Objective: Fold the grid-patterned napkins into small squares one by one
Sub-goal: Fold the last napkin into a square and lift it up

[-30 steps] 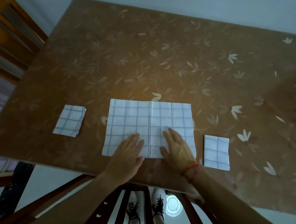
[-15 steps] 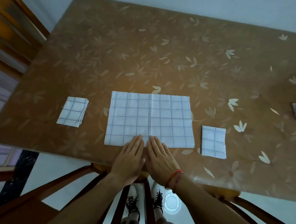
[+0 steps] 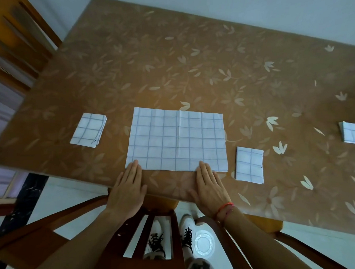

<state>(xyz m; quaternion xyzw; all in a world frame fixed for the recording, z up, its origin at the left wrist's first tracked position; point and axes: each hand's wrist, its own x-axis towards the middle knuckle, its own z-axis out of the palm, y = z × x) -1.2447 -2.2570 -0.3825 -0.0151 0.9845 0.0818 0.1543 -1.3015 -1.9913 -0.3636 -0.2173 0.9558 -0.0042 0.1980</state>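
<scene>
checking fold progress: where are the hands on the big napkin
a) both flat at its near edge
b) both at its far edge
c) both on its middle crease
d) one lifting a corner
a: the left hand and right hand lie flat, touching the near edge of the big napkin.

This looks like a home dining room. A large table [image 3: 196, 63] wears a brown cover printed with pale flowers and leaves, wooden chairs [image 3: 160, 215] stand at its near edge, the floor [image 3: 66, 198] is pale and glossy, and panelled woodwork [image 3: 17, 33] meets a plain wall [image 3: 220, 7].
</scene>
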